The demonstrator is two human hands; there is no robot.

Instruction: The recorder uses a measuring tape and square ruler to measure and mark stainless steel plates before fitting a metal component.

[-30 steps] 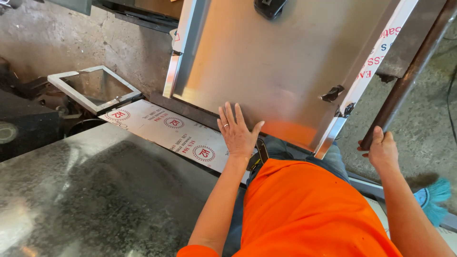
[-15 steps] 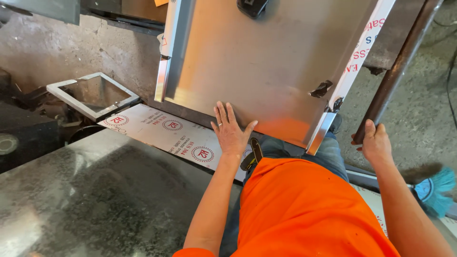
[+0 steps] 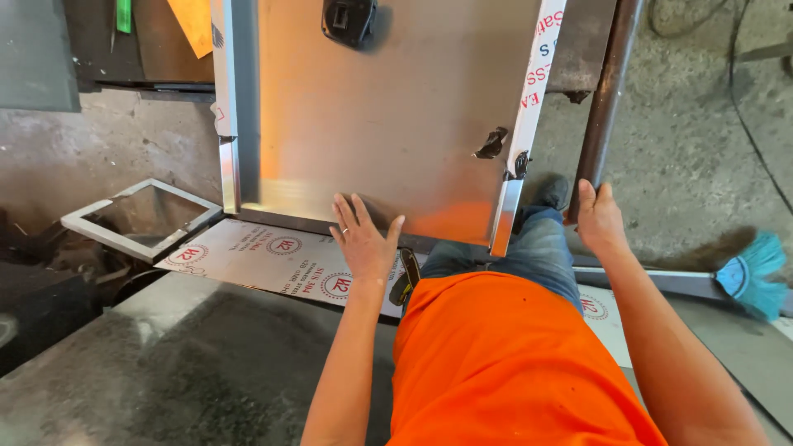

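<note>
A: Filling the upper middle of the frame, what is that big thing?

B: A stainless steel panel with folded edges, a black latch near its top edge and strips of white protective film down its right side. It looks propped against the person's knees, long axis running up the frame, its bottom edge lying across the centre.

A: And why the left hand flat on it?

B: To steady it, I'd judge. The fingers are spread and released, palm pressed on the lower part of the sheet, gripping nothing.

A: The right hand?

B: At right of centre, fingers curled round a rusty brown bar that rises toward the top edge; a bracing hold, seemingly.

A: Below them?

B: A grey bench at lower left, with a film-covered sheet lying flat between it and the panel.

A: Smaller things?

B: A square metal frame at the left, and a teal broom on the floor at the far right.
</note>
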